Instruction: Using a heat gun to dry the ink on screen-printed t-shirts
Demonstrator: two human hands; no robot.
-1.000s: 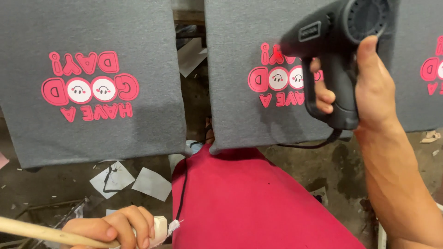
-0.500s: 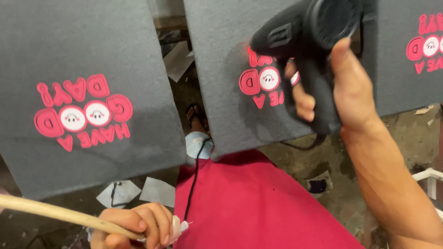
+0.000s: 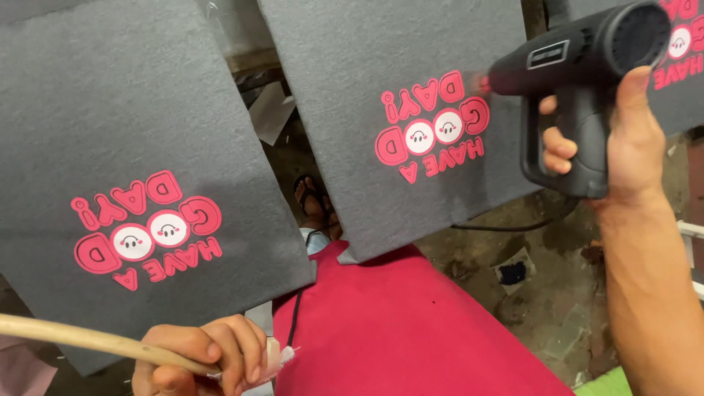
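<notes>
Above the middle grey printed panel [image 3: 411, 132], right hand [image 3: 623, 139] grips a black heat gun [image 3: 579, 66], nozzle beside the pink print; left hand [image 3: 202, 356] clasps a wooden stick [image 3: 81, 339].

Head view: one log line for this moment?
right hand: grips black heat gun, aimed at pink print on middle grey panel | left hand: holds wooden stick

The right hand [image 3: 623, 139] aims a black heat gun [image 3: 579, 59] at the printed grey panel [image 3: 367, 88]; the left hand [image 3: 198, 356] grips a wooden stick [image 3: 81, 339].
</notes>
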